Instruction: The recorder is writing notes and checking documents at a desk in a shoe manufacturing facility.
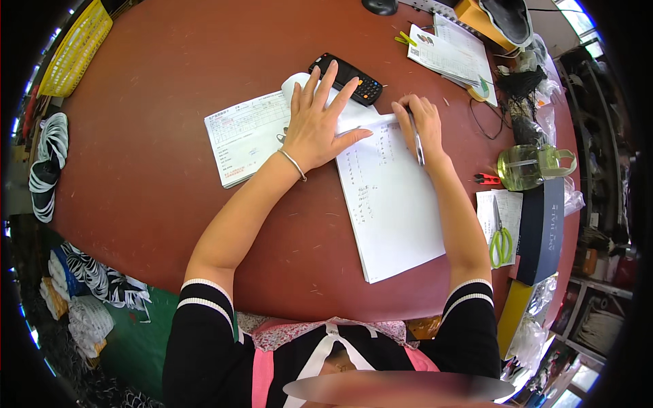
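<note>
My left hand (316, 126) lies with its fingers spread over the folded-back upper sheets of a writing pad (394, 211). Handwritten lines run down the pad's upper part; its lower part is blank. At the pad's top right edge, my right hand (423, 126) is closed round a pen (415, 139) that points down toward me. Just beyond my left fingertips sits a black handheld scanner (348, 78) with a keypad, partly hidden by those fingers. Beside my left hand is a stack of printed forms (248, 139), partly under my wrist.
On the right stand a green-tinted bottle (522, 167), green-handled scissors (502, 238) on paper, a small red tool (486, 179) and a dark box (541, 231). Clipped papers (452, 58) lie at the far right. A yellow basket (78, 51) is at the far left of the reddish table (136, 149).
</note>
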Demonstrator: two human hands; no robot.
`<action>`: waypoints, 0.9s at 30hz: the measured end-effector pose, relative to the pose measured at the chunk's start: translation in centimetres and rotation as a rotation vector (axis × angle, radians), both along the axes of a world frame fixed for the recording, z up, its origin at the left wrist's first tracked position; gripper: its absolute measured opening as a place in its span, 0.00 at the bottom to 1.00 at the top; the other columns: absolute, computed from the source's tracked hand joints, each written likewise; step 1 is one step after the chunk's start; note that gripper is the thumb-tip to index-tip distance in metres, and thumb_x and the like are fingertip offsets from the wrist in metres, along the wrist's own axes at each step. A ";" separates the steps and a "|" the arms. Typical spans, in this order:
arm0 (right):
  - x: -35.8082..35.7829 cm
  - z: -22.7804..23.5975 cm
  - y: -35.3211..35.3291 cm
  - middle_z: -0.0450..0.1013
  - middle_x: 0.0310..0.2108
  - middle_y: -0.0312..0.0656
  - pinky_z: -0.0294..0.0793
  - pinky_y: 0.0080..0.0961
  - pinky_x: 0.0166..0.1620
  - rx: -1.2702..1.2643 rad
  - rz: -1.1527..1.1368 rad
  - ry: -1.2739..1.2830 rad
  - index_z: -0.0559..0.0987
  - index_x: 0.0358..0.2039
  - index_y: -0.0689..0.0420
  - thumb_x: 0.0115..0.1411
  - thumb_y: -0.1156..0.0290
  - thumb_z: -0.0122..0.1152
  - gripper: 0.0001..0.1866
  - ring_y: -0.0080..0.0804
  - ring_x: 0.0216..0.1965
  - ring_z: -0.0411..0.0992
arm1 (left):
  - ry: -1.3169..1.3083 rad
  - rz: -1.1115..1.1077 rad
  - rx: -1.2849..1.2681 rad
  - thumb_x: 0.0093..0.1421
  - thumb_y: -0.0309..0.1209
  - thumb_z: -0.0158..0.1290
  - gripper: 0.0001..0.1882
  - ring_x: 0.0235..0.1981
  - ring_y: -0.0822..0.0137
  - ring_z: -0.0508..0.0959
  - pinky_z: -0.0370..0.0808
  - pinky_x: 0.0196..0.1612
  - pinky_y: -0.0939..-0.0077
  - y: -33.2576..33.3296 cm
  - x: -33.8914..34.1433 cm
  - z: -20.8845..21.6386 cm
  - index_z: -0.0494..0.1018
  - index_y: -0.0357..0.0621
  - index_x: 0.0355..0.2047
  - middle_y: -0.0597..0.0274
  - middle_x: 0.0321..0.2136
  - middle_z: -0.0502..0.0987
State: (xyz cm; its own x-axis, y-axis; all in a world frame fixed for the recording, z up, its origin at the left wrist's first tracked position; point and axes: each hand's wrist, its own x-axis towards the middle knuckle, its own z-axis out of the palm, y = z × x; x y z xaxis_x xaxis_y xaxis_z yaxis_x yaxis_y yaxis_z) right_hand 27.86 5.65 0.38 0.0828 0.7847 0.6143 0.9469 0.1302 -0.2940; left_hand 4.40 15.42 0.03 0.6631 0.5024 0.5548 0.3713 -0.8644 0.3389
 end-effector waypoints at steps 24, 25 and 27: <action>-1.4 -0.5 1.5 0.77 0.24 0.51 0.72 0.46 0.38 -0.151 -0.387 0.126 0.79 0.29 0.54 0.70 0.54 0.56 0.18 0.55 0.31 0.77 | -0.137 -0.073 -0.075 0.57 0.20 0.59 0.23 0.59 0.44 0.72 0.71 0.61 0.53 -5.7 -4.7 -0.8 0.73 0.39 0.54 0.44 0.60 0.70; -1.3 -0.5 1.6 0.78 0.27 0.55 0.73 0.49 0.37 -0.147 -0.385 0.147 0.80 0.31 0.55 0.71 0.50 0.54 0.21 0.60 0.33 0.77 | -0.139 -0.100 -0.100 0.57 0.20 0.59 0.23 0.59 0.44 0.72 0.71 0.61 0.53 -5.9 -4.7 -0.6 0.73 0.39 0.54 0.44 0.60 0.70; -2.4 -0.2 2.6 0.77 0.28 0.56 0.73 0.50 0.39 -0.174 -0.379 0.168 0.80 0.30 0.54 0.71 0.50 0.52 0.22 0.62 0.35 0.76 | -0.068 -0.006 0.005 0.55 0.22 0.62 0.22 0.60 0.44 0.72 0.70 0.62 0.51 -6.0 -5.6 0.2 0.75 0.40 0.51 0.47 0.60 0.71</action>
